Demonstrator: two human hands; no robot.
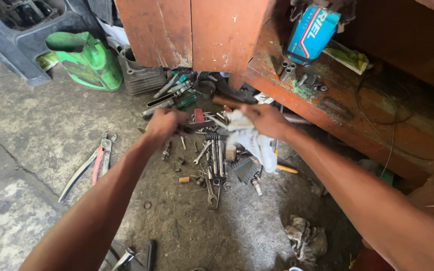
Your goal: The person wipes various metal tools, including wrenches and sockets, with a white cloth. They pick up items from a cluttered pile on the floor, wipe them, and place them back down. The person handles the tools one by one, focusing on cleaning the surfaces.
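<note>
Far left, top: dark grey plastic crate (23, 47) on the stained concrete floor (36, 130), with a crumpled green plastic container (89, 60) just beside it.

Left floor: long-handled metal pliers with one red grip (92, 165), lying flat, jaws pointing up the frame, well apart from the tool pile.

Behind, centre-left: ribbed grey metal engine cylinder (139, 75) standing against the reddish wooden cabinet panels (192, 32).

Left hand (163, 125): reaching forward over the tool pile, fingers curled shut around something small and dark; blurred, so cannot tell exactly what is gripped, possibly a small metal part.

Bottom, near left forearm: black-handled tools (141, 253), only partly in view.

Centre floor: scattered pile of steel spanners and loose bolts (213, 165), several spanners lying side by side, a small finned grey metal block (247, 168) just beside them.

White cloth rag (249, 138): hanging from the right hand, between both hands, above the spanners, its lower end draped near the finned block.

Right hand (266, 120): closed on the upper edge of the white cloth rag, knuckles up, close to the left hand.

Lower right floor: dirty grey crumpled rag (305, 238), lying apart from the tools.

Right: worn reddish wooden shelf (337, 108) carrying small metal sockets (287, 70), a blue and white plastic bottle (310, 32) lying on its side, and a loop of thin dark wire (383, 100).
</note>
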